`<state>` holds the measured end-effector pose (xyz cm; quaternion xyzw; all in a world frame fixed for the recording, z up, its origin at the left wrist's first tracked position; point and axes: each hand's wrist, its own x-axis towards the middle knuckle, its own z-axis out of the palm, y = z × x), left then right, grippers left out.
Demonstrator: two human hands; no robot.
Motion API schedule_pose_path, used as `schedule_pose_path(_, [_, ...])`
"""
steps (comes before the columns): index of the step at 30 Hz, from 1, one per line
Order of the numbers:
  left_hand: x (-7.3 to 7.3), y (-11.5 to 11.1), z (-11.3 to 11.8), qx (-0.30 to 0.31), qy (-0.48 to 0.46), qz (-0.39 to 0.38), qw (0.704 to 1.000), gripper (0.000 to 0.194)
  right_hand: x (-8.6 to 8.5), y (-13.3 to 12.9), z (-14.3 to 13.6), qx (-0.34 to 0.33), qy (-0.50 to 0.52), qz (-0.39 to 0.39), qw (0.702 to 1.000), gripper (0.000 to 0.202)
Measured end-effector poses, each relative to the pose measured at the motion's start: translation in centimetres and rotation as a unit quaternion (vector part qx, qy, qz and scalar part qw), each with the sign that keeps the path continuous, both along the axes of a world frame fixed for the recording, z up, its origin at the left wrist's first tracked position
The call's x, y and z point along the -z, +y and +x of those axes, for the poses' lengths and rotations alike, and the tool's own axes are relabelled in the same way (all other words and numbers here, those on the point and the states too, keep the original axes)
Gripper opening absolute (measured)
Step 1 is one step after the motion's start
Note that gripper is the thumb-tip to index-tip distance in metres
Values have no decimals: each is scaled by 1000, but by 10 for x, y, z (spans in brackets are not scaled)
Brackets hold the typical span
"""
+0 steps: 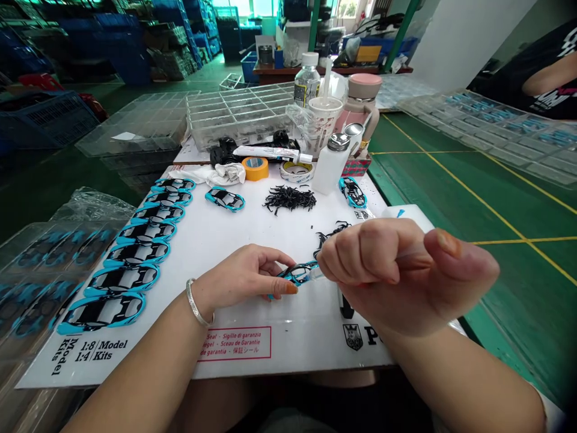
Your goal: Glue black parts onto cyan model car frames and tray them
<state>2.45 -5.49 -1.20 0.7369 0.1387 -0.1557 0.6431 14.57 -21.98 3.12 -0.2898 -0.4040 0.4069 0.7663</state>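
Note:
My left hand (250, 276), with a silver bangle at the wrist, holds a blue and black model car body (300, 273) between thumb and fingers, just above the white board. My right hand (383, 258) is closed in a fist around a slim translucent dispenser (315, 273), mostly hidden by the fingers. Its clear end meets the near side of the car body; whether it touches cannot be told. Behind the fist lies a small heap of thin black parts (331, 231). A larger pile of black parts (291, 198) sits farther back.
Several blue car bodies (133, 249) line the board's left side; single ones lie at the back (225, 198) and right (353, 192). Yellow tape (255, 168), a white dispenser bottle (331, 165), a cup (323, 117) and a pink flask (364, 90) stand behind. Clear trays (243, 108) rest beyond.

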Motion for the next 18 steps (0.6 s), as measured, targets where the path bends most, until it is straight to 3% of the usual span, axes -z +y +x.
schedule_pose_path(18, [-2, -1, 0, -7, 13, -11, 1000, 50, -3, 1, -1, 5, -2, -2, 1000, 50])
